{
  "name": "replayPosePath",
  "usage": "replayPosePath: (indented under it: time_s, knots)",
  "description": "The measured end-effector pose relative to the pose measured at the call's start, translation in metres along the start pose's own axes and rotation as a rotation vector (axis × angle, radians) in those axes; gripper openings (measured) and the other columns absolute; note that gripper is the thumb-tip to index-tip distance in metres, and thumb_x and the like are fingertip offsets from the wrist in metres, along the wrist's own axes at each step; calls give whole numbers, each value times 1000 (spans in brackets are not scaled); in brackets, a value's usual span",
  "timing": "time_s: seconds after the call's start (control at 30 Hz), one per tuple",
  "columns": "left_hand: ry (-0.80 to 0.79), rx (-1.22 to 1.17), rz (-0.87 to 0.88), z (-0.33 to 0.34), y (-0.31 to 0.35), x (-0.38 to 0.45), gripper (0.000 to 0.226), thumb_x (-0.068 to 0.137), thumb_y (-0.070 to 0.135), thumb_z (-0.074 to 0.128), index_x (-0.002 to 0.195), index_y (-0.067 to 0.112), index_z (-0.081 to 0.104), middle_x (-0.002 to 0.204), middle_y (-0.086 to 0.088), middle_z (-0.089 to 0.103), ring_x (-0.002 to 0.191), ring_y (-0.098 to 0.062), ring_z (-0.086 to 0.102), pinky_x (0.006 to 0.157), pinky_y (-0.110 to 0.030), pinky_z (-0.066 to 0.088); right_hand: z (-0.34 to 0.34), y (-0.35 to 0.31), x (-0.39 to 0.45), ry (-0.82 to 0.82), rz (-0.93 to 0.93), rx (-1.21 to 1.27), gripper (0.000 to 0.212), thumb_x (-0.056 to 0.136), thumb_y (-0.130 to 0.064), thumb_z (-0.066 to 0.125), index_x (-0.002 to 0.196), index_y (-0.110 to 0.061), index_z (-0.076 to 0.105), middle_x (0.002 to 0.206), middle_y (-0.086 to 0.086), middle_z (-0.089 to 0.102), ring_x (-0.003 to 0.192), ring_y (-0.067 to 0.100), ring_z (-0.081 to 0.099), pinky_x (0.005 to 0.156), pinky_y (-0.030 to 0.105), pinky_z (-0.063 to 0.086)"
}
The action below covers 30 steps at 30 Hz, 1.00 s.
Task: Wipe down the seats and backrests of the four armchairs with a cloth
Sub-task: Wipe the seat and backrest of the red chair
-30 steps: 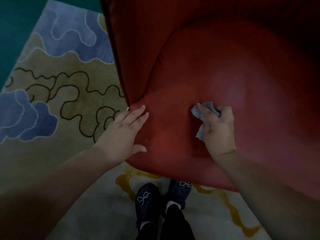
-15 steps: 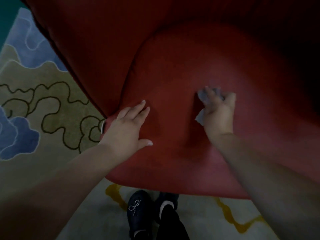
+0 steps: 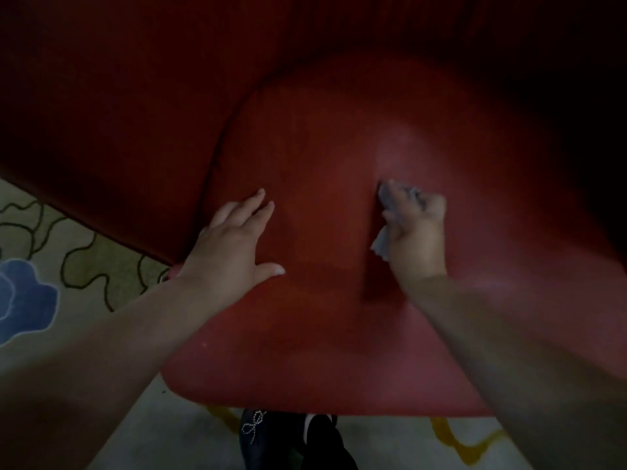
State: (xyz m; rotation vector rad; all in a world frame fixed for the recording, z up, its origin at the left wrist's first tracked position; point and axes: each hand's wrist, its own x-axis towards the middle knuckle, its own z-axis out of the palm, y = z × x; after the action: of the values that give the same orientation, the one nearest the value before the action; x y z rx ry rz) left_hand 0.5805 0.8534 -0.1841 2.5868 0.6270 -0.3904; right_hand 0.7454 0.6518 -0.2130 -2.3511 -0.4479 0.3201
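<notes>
A red armchair [image 3: 339, 96] filled most of the head view, its seat cushion [image 3: 322, 317] spreading from the centre toward 6 o'clock and its darker backrest and side rising toward 12 and 10 o'clock. The light was dim, and the far right of the chair faded into shadow.

The right hand [image 3: 415, 239] lay on the seat just to the 3 o'clock side of centre, its fingers curled round a crumpled grey cloth [image 3: 383, 240] and pressing it onto the cushion. Part of the cloth stuck out at the fingertips and another corner hung out below the thumb side. The hand and cloth were slightly blurred.

The left hand [image 3: 234, 245] rested flat on the seat toward 9 o'clock of the cloth, fingers straight and spread, thumb out to the side, holding nothing. It lay near the seam where the cushion met the chair's side. The two hands were apart, with bare red cushion between them.

Beneath the chair lay a patterned rug [image 3: 84, 259], with dark wavy lines on an olive ground and a blue cloud shape at 9 o'clock, and yellow curls at 5 o'clock. A dark shoe [image 3: 254, 435] with a small beaded bow showed at 6 o'clock, just under the front edge of the seat. No containers, labels or writing could be made out.
</notes>
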Motion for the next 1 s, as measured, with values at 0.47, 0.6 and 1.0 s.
replayPosePath:
  time_s: [0.47,0.6,1.0]
  knots:
    - [74,-39,-13,-95,63,-22,69,89,33,63,149,18,32,154,1,28,137,-20,24,115,-32,26,-78,-76,-15,-21,121,273,45,92,-13,58,121,-46,56,104,-24,35,99,10,55,94,36,51]
    - [208,-39,7,-157,90,-48,65,88,30,64,146,16,38,144,1,40,129,-18,32,109,-28,28,-108,-132,-11,40,120,345,43,91,-16,59,123,-45,56,105,-28,33,96,-4,50,95,20,46]
    - [362,-28,136,-311,89,-90,63,84,27,69,141,13,46,136,0,48,127,-21,38,111,-31,25,-150,-255,-15,44,162,487,43,91,-19,60,118,-52,56,107,-21,39,95,-6,52,84,8,45]
